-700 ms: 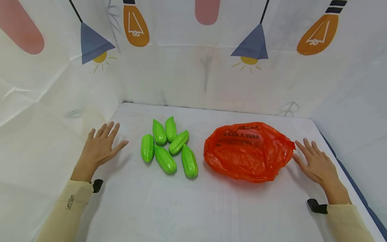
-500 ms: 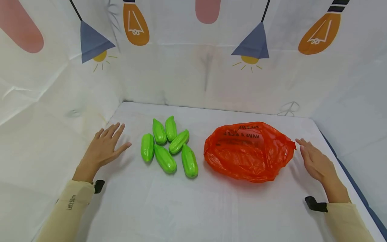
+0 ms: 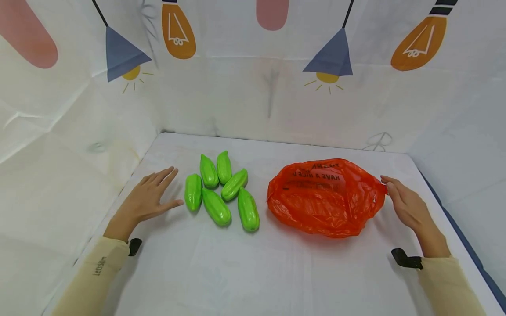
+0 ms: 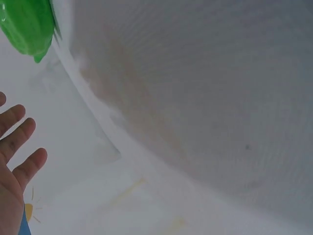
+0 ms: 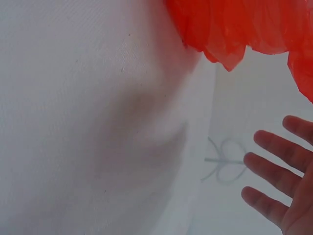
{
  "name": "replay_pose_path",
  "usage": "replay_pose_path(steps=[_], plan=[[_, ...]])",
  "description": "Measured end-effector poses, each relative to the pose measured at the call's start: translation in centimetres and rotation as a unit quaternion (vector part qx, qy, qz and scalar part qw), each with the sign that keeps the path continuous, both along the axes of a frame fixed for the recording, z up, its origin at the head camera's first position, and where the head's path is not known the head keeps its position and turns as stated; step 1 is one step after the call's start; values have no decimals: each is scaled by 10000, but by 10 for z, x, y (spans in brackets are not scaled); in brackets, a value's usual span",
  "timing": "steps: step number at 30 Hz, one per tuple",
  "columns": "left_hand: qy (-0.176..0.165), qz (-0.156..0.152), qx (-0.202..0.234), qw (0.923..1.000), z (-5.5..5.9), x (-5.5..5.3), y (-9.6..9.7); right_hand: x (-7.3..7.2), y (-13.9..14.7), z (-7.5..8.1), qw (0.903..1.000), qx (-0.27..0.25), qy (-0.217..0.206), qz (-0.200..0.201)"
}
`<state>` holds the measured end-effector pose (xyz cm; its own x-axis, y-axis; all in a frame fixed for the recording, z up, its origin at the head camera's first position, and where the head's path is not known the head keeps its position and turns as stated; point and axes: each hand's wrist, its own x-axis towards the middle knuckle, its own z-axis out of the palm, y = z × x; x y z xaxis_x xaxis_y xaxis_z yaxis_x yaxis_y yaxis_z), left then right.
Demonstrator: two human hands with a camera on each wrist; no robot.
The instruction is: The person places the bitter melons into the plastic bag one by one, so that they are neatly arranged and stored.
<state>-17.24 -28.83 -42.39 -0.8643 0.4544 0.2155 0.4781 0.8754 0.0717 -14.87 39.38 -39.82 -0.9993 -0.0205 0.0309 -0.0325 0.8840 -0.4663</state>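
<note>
Several glossy green vegetable-shaped pieces, ridged and pointed at one end, lie in a loose cluster left of the middle; the leftmost green piece [image 3: 193, 192] is nearest my left hand [image 3: 148, 197]. That hand hovers beside the cluster, fingers extended and thumb spread toward it. A red plastic bag [image 3: 326, 197] with black mirrored print lies spread out to the right. At its right tip is my right hand [image 3: 409, 204], fingers straight, overlapping the bag's edge in the head view. In the right wrist view the fingers show apart from the bag [image 5: 234, 24]. Neither hand holds anything.
A white-covered table [image 3: 221, 276] carries everything. Behind it hangs a pale cloth backdrop [image 3: 237, 96] printed with lamps and bulbs, and more cloth hangs at the left and right sides. A dark blue edge [image 3: 470, 245] runs along the right side.
My left hand has moved right, closer to the green pieces. The right hand has turned edge-on and shifted slightly left to the bag's tip. Bag and green pieces have stayed put.
</note>
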Motion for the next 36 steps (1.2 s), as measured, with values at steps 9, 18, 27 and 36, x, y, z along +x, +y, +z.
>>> replay_pose_path(steps=[9,18,27,36], plan=[[-79,-304,-130,9994,-5,2,10,-10,-13,6,9945,-1031,41,181],[54,-669,-199,9975,-7,2,17,-24,-21,3,9908,-1332,200,150],[148,-944,-158,9953,-10,0,20,-36,-26,-3,9837,-1727,422,282],[-22,-910,-278,9955,-11,-3,24,-43,-25,-8,9715,-2227,599,552]])
